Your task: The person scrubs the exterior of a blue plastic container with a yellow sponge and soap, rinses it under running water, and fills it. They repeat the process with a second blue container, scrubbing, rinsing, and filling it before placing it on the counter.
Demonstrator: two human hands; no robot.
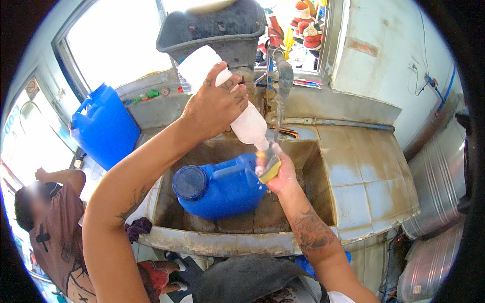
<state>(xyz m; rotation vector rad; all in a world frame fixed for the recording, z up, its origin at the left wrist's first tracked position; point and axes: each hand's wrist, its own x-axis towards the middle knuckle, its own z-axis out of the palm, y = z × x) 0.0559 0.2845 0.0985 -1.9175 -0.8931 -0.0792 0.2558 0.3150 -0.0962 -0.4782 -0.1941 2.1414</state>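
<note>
My left hand grips a whitish plastic bottle, tipped with its neck down. In my right hand lies a yellow scouring sponge with a dark side, right below the bottle's mouth. Motion blurs the fingers there. Water runs from the tap pipe close behind the sponge. Under my hands a blue plastic jerrycan with a dark screw cap lies on its side in the tiled sink.
Another blue jerrycan stands left of the sink. A grey bin and a white-capped container are behind it. A dark cloth hangs at the front-left rim. A person is at the left. Metal cylinders stand right.
</note>
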